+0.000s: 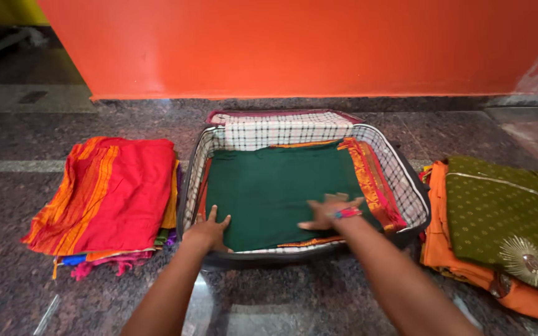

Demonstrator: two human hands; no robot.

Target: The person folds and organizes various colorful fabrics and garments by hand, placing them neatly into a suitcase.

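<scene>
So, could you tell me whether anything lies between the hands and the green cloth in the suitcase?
Nothing visible does: the left hand and right hand both rest flat on the green cloth inside the suitcase.

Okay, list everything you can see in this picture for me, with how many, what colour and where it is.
suitcase: one, dark shell with checked lining, open on the floor in the middle
green cloth: one, dark green, folded flat on top inside the suitcase
orange-bordered cloth: one, orange and red, under the green cloth along its right edge
stack of folded cloths: one, mostly red and orange, left of the suitcase
olive and orange garments: one pile, right of the suitcase
floor: dark speckled stone
wall: orange, behind
left hand: flat on the green cloth's near-left corner
right hand: flat on the green cloth, wristband on
</scene>
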